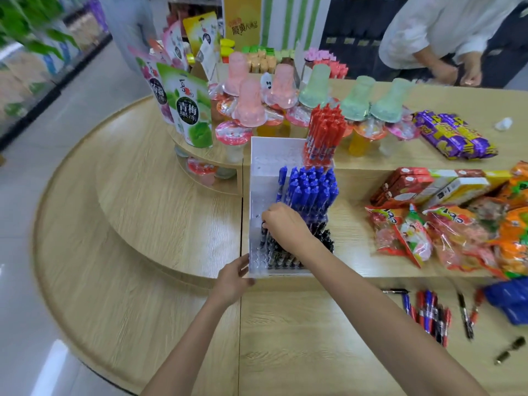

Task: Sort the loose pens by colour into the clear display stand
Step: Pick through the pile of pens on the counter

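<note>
Right hand grip: closed. The right hand (283, 221) is palm down over the front tier, fingers curled round the top of one black pen (264, 234) at the left end of that row.
Left hand grip: closed. The left hand (233, 278) holds the near-left corner of the display stand (264, 155).
Arms: both forearms are bare and reach forward from the lower edge. The right forearm crosses above the stand's near-right corner.
Table (285, 338): light wood. The stand sits upright on it.
Snack bags (457, 232): heaped on the table to the right of the stand, apart from it.
Display stand: clear, with three stepped tiers rising toward the rear.
Rear tier: red pens (324, 132), upright, packed at the right side.
Middle tier: blue pens (308, 190), upright, filling the right part.
Front tier: black pens (285, 257), upright, partly hidden by the right hand.
Loose pens (428, 312): red, blue and black mixed, lying flat on the table at the near right, well apart from the stand.
</note>
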